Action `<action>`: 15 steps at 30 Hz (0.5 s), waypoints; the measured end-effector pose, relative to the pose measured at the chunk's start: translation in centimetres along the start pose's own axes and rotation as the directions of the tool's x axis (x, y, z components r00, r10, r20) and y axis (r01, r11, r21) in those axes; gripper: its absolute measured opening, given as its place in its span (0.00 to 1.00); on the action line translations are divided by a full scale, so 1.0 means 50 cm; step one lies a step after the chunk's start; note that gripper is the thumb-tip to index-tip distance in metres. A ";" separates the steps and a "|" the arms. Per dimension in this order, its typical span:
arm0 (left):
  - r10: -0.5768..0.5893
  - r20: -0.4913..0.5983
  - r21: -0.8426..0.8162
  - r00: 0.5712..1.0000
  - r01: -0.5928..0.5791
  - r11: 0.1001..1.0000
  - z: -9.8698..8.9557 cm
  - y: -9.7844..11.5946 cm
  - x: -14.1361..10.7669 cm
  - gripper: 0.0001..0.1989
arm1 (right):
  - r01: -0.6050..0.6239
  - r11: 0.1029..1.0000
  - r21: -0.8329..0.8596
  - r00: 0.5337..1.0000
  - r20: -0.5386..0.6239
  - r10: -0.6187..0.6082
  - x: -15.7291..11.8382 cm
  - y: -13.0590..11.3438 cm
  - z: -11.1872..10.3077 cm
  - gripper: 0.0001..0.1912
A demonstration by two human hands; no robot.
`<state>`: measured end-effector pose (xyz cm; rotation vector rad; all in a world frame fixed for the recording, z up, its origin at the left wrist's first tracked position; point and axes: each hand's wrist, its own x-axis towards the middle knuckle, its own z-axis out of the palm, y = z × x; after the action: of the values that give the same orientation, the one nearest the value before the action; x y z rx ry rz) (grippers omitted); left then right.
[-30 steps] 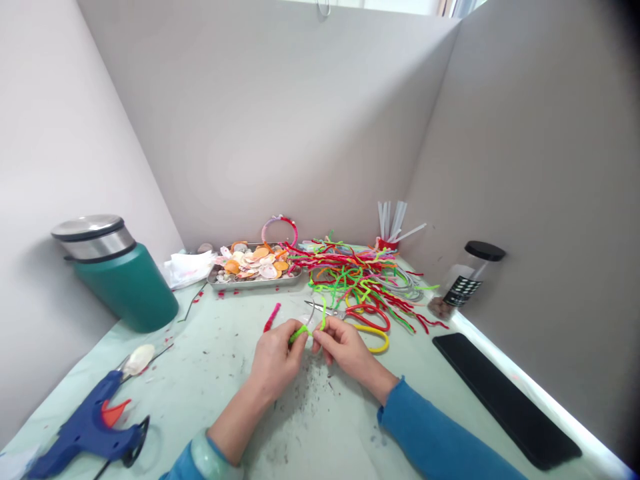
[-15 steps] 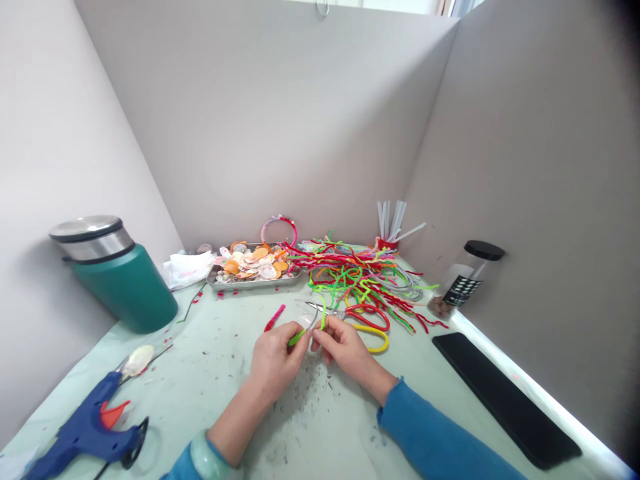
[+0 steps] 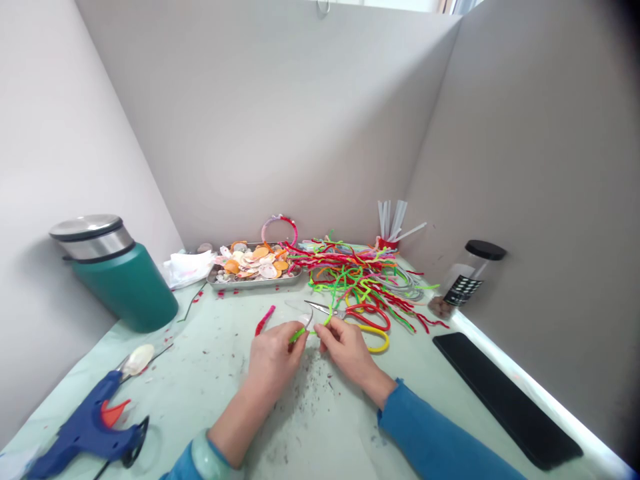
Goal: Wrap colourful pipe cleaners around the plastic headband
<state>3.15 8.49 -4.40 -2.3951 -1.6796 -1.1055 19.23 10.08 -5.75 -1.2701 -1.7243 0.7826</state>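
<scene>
The left hand (image 3: pixel 276 353) pinches a curved grey band (image 3: pixel 311 319), part green-covered, part bare; the right hand (image 3: pixel 351 351) pinches a lime strand (image 3: pixel 329 316).

The lime pipe cleaner (image 3: pixel 296 335) has a fuzzy nap, as does the tangled pile of pipe cleaners (image 3: pixel 350 267), near scissors (image 3: pixel 345 312) with shiny metal blades and smooth, plastic-looking handles. The green bottle (image 3: pixel 135 293) looks matt below its silvery metal lid (image 3: pixel 95 225), while the tray (image 3: pixel 255 285) is dull grey metal. The glue gun (image 3: pixel 93 417) appears smooth plastic, the jar (image 3: pixel 465 280) is clear and glossy, and the blue sleeve (image 3: pixel 430 427) is soft matt cloth
</scene>
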 end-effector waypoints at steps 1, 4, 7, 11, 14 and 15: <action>0.013 0.002 0.020 1.000 -0.013 1.000 -0.001 0.000 0.000 0.08 | 0.003 1.000 0.002 1.000 -0.008 -0.003 0.001 0.002 0.000 0.17; 0.041 0.042 0.099 0.998 -0.045 0.994 -0.003 0.001 -0.001 0.08 | 0.025 0.999 0.028 0.998 -0.065 -0.024 0.002 0.007 0.001 0.16; 0.083 0.103 0.161 0.991 -0.099 0.982 -0.004 0.005 0.000 0.08 | 0.067 0.996 0.058 0.991 -0.120 -0.059 0.002 0.007 -0.001 0.12; 0.143 0.140 0.233 0.980 -0.173 0.957 -0.001 0.007 0.001 0.08 | 0.130 0.992 -0.011 0.990 -0.053 -0.130 -0.002 -0.003 -0.007 0.11; 0.184 0.146 0.294 0.972 -0.220 0.930 0.002 0.006 -0.001 0.09 | 0.186 0.976 -0.113 0.983 0.032 -0.183 -0.005 -0.007 -0.008 0.10; 0.200 0.148 0.313 0.969 -0.238 0.919 0.003 0.006 -0.001 0.09 | 0.196 0.971 -0.138 0.980 0.051 -0.191 -0.005 -0.007 -0.008 0.11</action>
<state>3.48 8.37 -4.45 -2.3870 -1.4382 -0.6115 19.48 9.74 -5.34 -1.1640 -1.9296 0.5808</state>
